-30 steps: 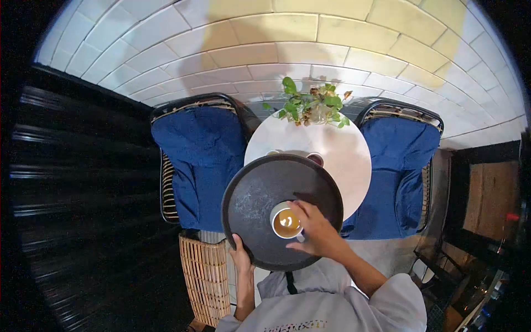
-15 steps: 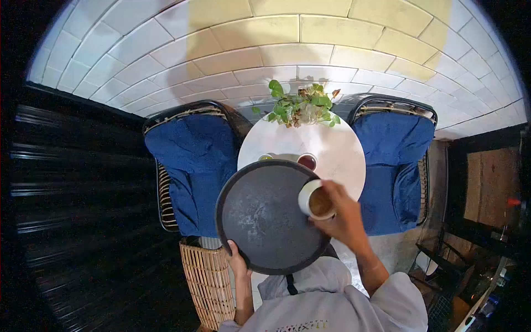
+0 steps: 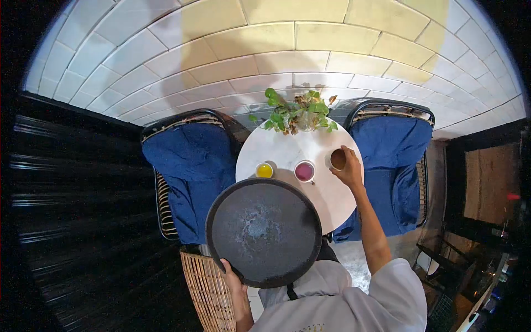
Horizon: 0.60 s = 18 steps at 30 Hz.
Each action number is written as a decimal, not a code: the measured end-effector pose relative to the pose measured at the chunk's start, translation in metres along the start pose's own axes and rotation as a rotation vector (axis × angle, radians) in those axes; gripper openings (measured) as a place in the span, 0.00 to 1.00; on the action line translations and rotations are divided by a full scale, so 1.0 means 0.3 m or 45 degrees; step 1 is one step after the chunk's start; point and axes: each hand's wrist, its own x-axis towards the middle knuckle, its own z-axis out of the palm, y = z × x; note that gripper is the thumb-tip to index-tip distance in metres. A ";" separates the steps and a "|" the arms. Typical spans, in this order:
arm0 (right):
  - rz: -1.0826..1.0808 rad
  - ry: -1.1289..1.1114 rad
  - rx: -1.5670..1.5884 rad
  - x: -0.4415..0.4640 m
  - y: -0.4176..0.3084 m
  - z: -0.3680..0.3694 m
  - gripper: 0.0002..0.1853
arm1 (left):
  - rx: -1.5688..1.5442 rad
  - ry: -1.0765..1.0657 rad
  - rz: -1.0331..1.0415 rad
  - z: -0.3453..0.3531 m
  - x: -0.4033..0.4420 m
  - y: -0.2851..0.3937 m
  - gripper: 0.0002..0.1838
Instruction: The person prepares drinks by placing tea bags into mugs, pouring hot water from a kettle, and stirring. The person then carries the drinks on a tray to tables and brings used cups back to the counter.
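Observation:
My left hand (image 3: 233, 276) grips the lower left rim of a round dark tray (image 3: 260, 235), thumb on top and the other fingers hidden beneath. Nothing stands on the tray. My right hand (image 3: 350, 169) is closed around a white cup of brown drink (image 3: 338, 159) over the right side of the round white table (image 3: 254, 146); whether its base touches the tabletop I cannot tell. Left of it stands a cup of purple-pink drink (image 3: 304, 171). Farther left is a cup of yellow drink (image 3: 265, 170), close to the tray's far edge.
A leafy plant (image 3: 301, 113) stands at the table's back edge, by the tiled wall (image 3: 265, 41). Chairs with blue covers flank the table, one left (image 3: 191, 160) and one right (image 3: 390, 144). A wicker piece (image 3: 207, 290) sits at lower left.
My right hand has carried the cup of brown drink from above the tray out over the table's right side. The tray has moved slightly down and left, uncovering the other two cups.

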 end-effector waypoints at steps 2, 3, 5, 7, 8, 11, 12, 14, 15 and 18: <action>0.019 -0.030 0.023 0.014 0.070 0.058 0.49 | 0.055 0.075 0.037 0.018 -0.014 0.010 0.44; 0.023 -0.061 0.018 0.020 0.089 0.073 0.49 | 0.054 0.080 0.039 0.014 -0.011 0.011 0.44; 0.032 -0.100 0.013 0.017 0.126 0.106 0.50 | 0.076 0.056 0.084 -0.002 -0.005 0.004 0.44; 0.027 -0.118 0.022 0.019 0.139 0.119 0.50 | 0.038 0.009 0.055 -0.049 0.030 -0.016 0.43; 0.027 -0.118 0.022 0.019 0.144 0.125 0.50 | -0.001 -0.043 0.030 -0.070 0.049 -0.028 0.43; 0.043 -0.111 0.042 0.005 0.119 0.124 0.50 | 0.063 0.093 0.005 0.051 -0.046 0.058 0.42; -0.045 0.017 -0.155 -0.003 0.046 0.097 0.51 | 0.067 0.093 0.007 0.033 -0.034 0.052 0.42; -0.133 0.147 -0.350 -0.022 -0.033 0.109 0.51 | 0.022 0.094 0.069 -0.015 0.001 0.033 0.41; -0.250 0.136 -0.276 -0.033 -0.050 0.124 0.50 | 0.022 0.091 0.070 -0.011 -0.003 0.042 0.41; -0.297 -0.162 -0.084 -0.097 -0.095 0.210 0.48 | 0.068 0.090 0.154 0.028 -0.039 0.087 0.41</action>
